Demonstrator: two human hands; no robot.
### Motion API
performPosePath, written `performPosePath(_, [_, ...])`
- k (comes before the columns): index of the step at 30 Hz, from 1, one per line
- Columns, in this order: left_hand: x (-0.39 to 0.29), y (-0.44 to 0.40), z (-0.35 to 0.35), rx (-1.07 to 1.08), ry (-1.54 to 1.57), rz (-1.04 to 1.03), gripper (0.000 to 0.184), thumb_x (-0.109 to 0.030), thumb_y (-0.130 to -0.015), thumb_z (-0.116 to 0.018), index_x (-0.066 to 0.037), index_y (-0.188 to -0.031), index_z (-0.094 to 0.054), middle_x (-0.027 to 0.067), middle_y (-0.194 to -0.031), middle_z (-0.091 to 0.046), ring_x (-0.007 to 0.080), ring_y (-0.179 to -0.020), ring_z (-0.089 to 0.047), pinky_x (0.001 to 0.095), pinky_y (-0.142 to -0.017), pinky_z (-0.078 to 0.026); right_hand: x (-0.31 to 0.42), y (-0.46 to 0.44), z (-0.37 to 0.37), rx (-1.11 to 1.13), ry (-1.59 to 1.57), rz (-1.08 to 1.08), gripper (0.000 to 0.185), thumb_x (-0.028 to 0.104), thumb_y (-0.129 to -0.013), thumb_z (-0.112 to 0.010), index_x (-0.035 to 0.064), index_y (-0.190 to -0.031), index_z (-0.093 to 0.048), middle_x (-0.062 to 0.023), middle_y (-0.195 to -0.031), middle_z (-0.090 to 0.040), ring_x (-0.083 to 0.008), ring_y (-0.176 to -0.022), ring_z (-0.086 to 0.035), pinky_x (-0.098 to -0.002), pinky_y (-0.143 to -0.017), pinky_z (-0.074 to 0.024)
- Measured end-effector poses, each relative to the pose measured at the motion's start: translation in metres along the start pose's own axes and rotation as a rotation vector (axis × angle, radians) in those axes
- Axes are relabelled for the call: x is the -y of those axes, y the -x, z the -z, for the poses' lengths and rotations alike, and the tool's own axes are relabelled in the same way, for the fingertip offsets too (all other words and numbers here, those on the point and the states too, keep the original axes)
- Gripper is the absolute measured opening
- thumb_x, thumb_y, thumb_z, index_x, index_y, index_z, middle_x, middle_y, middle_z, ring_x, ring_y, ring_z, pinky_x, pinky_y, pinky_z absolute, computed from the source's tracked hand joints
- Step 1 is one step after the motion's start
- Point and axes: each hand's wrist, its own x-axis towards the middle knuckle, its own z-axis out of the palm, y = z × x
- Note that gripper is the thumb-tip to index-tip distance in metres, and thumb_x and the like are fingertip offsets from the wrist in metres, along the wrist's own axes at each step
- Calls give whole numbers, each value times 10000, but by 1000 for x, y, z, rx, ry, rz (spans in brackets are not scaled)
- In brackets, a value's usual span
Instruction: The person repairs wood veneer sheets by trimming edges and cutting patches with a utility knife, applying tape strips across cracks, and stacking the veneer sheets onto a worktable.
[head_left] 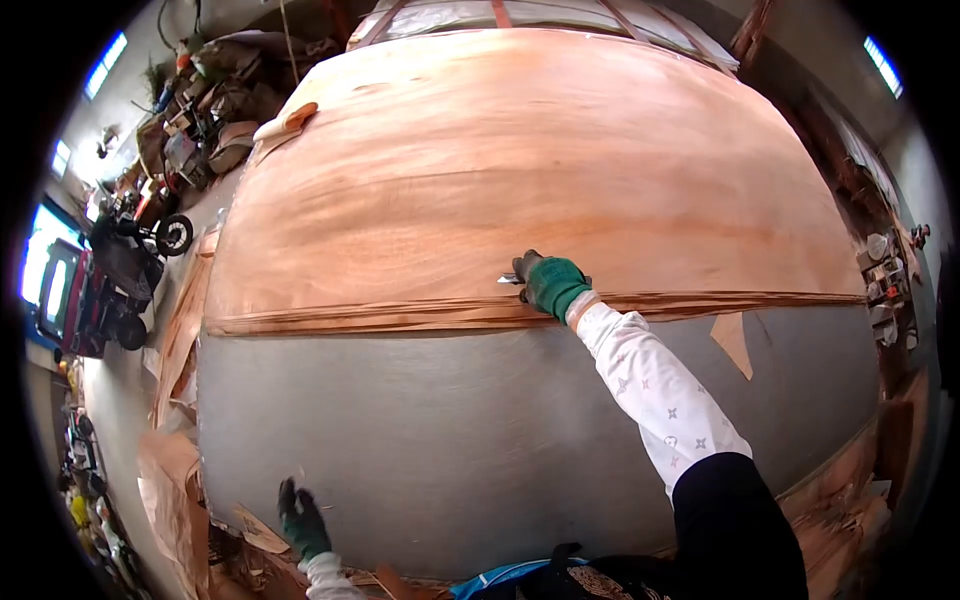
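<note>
A broad stack of thin reddish-brown wood veneer sheets [520,180] covers the far part of a smooth grey tabletop [400,430]. My right hand [550,284], in a green glove with dark fingers, is closed around a small knife [508,279]. Its silvery tip sticks out to the left, while most of the tool is hidden in the grip. This hand is over the stack's near edge. My left hand [303,520], gloved the same way, is low over the grey surface's near left corner. Its fingers are apart and hold nothing.
On the grey surface at right lies a pointed veneer scrap [733,343]. A curled veneer piece [287,122] rests at the stack's far left corner. Torn veneer sheets [170,490] litter the left side. Further left are a red vehicle [75,300] and heaped sacks [205,120].
</note>
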Motion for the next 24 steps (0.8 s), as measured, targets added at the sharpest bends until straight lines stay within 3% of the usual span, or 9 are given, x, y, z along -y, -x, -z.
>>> performPosePath(5, [-143, -29, -85, 214, 419, -329, 269, -12, -892, -565, 6, -1159, -586, 129, -1158, -620, 196, -1048, -597, 305, -919, -474, 4, 9, 6, 40, 10, -67, 233, 110, -816, -574, 86, -1043, -622, -167, -1042, -635, -347, -894, -659, -458, -770, -531])
performPosePath(9, [-240, -40, -136, 689, 901, 98, 336, -128, -922, -575, -8, -1234, -545, 109, -1127, -622, 161, -944, -621, 272, -794, -509, -1, 12, 4, 16, 94, -11, 224, 118, -842, -547, 97, -1052, -620, -161, -1065, -629, -344, -920, -654, -462, -760, -536])
performPosePath(11, [-294, -53, -154, 902, 964, 427, 551, -366, -902, -602, -33, -1315, -456, 128, -1174, -592, 219, -958, -630, 326, -774, -531, -4, 6, 9, 3, 64, 12, 220, 118, -849, -542, 108, -1054, -620, -155, -1075, -624, -342, -943, -647, -460, -767, -535])
performPosePath(12, [-303, -61, -169, 1034, 1063, 384, 661, -507, -902, -532, -70, -1373, -381, 145, -1274, -528, 288, -1111, -567, 430, -908, -482, -6, 5, 13, -5, 51, 17, 219, 118, -852, -539, 114, -1055, -620, -152, -1080, -622, -340, -954, -644, -460, -770, -535])
performPosePath(15, [-348, -94, -219, 1150, 1443, 632, 665, -528, -887, -540, -83, -1357, -393, 139, -1295, -512, 332, -1165, -518, 478, -957, -444, -9, 5, 22, -160, -16, 21, 231, 124, -836, -554, 140, -1055, -624, -131, -1069, -620, -324, -964, -640, -435, -777, -532])
performPosePath(17, [-364, -122, -260, 1088, 1677, 650, 537, -441, -876, -600, -88, -1265, -488, 121, -1239, -555, 326, -1159, -513, 491, -979, -429, -22, 15, -2, -604, -77, 238, 152, 191, -835, -564, 158, -973, -622, -110, -960, -609, -311, -782, -626, -417, -671, -507])
performPosePath(22, [-353, -160, -310, 792, 1730, 477, 276, -188, -880, -617, -87, -1134, -579, 118, -1200, -565, 337, -1124, -521, 570, -958, -436, -102, 119, -48, -458, -1293, -151, 187, 150, -906, -579, 47, -1055, -625, -32, -1010, -667, -171, -911, -621, -318, -748, -495])
performPosePath(23, [-347, -161, -308, 764, 1706, 441, 264, -195, -879, -622, -94, -1121, -592, 112, -1188, -574, 318, -1124, -525, 545, -960, -444, -136, 127, -47, -552, -2025, -299, 208, 127, -888, -574, 52, -1069, -645, -38, -1026, -670, -185, -904, -634, -284, -722, -492])
performPosePath(24, [-358, -151, -286, 816, 1671, 411, 237, -187, -878, -623, -86, -1092, -602, 80, -1126, -618, 265, -1099, -557, 472, -996, -442, -158, 143, -35, -752, -2060, -326, 226, 117, -875, -574, 52, -1079, -646, -50, -1019, -672, -170, -912, -635, -257, -689, -483])
